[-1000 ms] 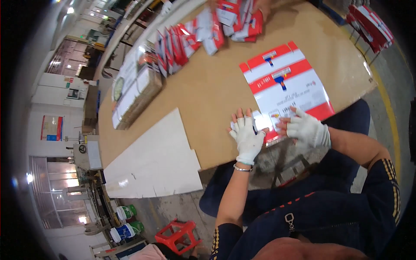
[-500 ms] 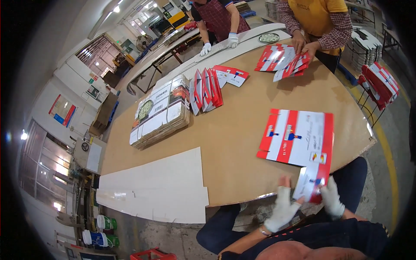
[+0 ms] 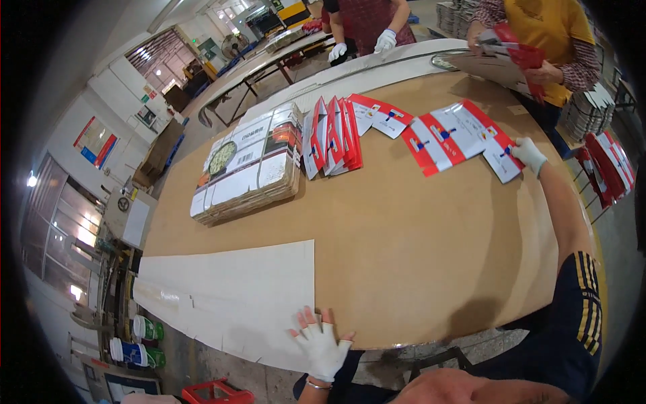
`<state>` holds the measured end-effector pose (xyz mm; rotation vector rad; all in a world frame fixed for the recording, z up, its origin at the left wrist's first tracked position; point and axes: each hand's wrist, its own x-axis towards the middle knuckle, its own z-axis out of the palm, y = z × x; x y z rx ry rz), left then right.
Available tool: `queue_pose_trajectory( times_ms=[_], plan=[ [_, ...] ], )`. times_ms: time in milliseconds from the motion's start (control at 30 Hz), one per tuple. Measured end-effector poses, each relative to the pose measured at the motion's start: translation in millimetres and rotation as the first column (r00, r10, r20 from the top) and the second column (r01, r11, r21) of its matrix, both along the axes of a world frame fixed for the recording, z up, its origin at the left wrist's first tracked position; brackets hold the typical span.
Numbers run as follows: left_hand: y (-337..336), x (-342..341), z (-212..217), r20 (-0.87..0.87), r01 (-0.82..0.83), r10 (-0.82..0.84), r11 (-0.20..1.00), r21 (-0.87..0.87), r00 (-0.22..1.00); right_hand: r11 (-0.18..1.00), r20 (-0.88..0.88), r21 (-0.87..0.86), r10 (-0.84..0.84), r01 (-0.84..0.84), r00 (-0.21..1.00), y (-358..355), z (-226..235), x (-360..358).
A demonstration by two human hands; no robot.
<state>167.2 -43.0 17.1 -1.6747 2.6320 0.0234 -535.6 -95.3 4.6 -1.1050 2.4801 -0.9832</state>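
One white-gloved right hand touches the flat red-and-white cardboard sheet at one o'clock on the brown counter; whether its grip pinches, I cannot tell. The white-gloved left hand spreads empty at six. Placing seems underway, next calling for clean release.

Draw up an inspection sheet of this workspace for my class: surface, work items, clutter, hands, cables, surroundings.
Surface: brown table; a white sheet covers its near left part.
Work items: a flat red-and-white carton lies toward the right.
Clutter: a strapped bundle, with folded cartons beside it.
Hands: right hand at the carton's right edge, grip unclear; left hand open, fingers spread, at the sheet's near right corner, contact unclear.
Cables: nothing seen.
Surroundings: a co-worker in yellow holding red-and-white pieces; another co-worker's gloved hand beyond the far edge; a red stool, lower left.
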Motion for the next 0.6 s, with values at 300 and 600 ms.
queue_pose_trajectory(
  times_ms=[300, 600],
  plan=[
    [-4, 8, -4, 0.065, -0.110, 0.101, 0.982, 0.151, 0.993, 0.981, -0.438, 0.102, 0.194, -0.165, 0.878, -177, 0, -5],
    [-2, 5, -10, 0.009, -0.153, 0.154, 0.969, 0.195, 0.988, 0.814, 0.013, -0.030, 0.581, -0.580, 0.814, -252, 3, 165]
  ],
)
